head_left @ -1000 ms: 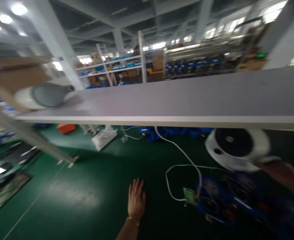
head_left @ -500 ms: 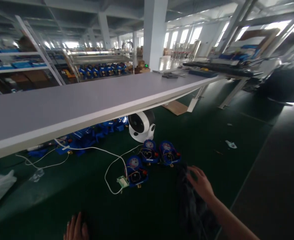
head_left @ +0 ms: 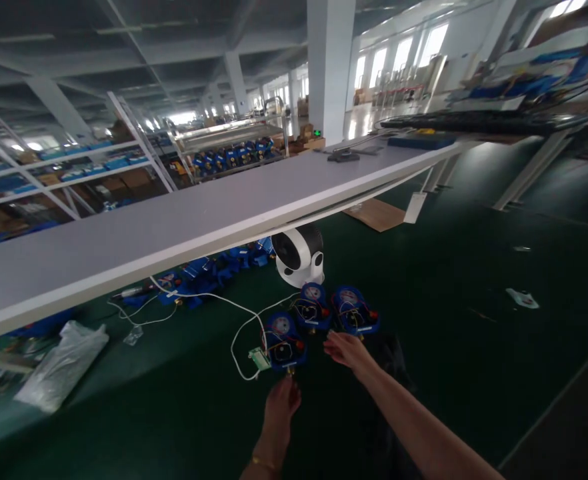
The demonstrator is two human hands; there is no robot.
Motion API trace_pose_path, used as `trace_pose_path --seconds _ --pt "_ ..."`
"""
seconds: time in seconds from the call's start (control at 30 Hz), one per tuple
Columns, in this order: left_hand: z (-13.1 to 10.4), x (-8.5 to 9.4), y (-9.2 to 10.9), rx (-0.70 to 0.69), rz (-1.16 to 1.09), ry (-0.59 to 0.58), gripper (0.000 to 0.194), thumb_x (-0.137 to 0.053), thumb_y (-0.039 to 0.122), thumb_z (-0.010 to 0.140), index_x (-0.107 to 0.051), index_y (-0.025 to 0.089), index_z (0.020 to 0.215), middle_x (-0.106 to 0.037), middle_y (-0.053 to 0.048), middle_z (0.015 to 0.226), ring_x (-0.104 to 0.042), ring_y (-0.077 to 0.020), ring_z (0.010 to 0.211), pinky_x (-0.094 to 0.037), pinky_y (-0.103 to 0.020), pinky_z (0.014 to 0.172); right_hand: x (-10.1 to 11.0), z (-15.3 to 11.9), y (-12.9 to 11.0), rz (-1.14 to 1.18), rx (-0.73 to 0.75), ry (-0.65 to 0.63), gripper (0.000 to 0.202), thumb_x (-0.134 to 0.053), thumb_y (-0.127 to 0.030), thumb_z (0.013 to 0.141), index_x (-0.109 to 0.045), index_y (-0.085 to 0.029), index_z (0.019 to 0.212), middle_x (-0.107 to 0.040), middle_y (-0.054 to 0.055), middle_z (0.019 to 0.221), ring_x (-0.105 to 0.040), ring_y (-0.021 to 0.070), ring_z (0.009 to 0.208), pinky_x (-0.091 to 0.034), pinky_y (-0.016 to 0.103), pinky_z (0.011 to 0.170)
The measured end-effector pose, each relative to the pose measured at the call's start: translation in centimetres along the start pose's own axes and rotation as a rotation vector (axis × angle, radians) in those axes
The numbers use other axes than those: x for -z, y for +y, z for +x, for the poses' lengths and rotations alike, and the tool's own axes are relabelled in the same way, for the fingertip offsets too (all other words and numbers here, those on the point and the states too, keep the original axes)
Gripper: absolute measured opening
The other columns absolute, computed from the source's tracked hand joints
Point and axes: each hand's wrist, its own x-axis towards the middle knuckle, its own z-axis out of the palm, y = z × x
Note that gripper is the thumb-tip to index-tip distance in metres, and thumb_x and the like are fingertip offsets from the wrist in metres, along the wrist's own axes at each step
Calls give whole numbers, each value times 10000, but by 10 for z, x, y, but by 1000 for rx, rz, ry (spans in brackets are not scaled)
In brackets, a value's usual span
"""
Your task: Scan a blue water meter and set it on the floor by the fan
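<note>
Three blue meters sit on the green floor ahead of you, and neither of your hands has one yet. Your left hand (head_left: 280,402) comes in low, fingers loosely together and pointing down, just short of the nearest blue meter (head_left: 283,341), the one with the small green circuit board (head_left: 259,358) touching its left side and a white cable (head_left: 234,320) looping off toward the long grey table (head_left: 174,227). It looks close to touching the brass fitting at the meter's bottom edge, but I cannot tell whether there is contact, and nothing is clasped. Your right hand (head_left: 347,348) is spread flat, fingers apart and empty, hovering just right of that first meter and just below the middle meter (head_left: 312,308) and the right-hand meter (head_left: 353,311). Past your fingertips stands a white desk fan (head_left: 298,255), tucked under the table edge. Off to your left, well apart from both hands, a clear plastic bag (head_left: 61,363) lies crumpled, and more blue units (head_left: 209,270) are heaped beneath the table. My read: the work is at its very start, a reach and no more. All three meters are resting on the floor with wires exposed on their faces, none lifted or shifted, so picking up and handling is all yet to come.
</note>
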Motion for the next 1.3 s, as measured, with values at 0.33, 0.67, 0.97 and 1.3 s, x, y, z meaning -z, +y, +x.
trace_pose_path --seconds 0.33,0.67,0.97,1.3 --pt "30 -28 8 115 -413 176 94 -667 139 804 -586 107 841 -652 -77 769 -650 -134 621 -566 -234 634 -48 33 2 534 -229 151 239 -611 -333 907 -579 -106 974 -607 26 883 -590 104 705 -527 225 599" --pt "47 -21 30 88 -446 167 169 -707 107 761 -586 108 878 -669 -69 775 -664 -152 647 -584 -243 607 -44 29 14 594 -269 264 204 -628 -286 894 -561 -105 959 -560 2 823 -515 65 599 -445 153 467" --pt "58 -9 34 122 -384 100 137 -668 78 784 -591 82 897 -685 -108 788 -680 -181 673 -592 -272 618 -17 -2 20 563 -276 140 161 -645 -231 880 -580 -90 920 -596 0 778 -568 80 619 -501 183 543" --pt "58 1 35 96 -412 131 145 -663 75 786 -583 114 900 -688 -77 751 -682 -172 668 -593 -256 655 49 -3 -5 533 -210 309 443 -596 -401 903 -442 -191 1262 -640 69 1012 -643 168 867 -552 249 665"
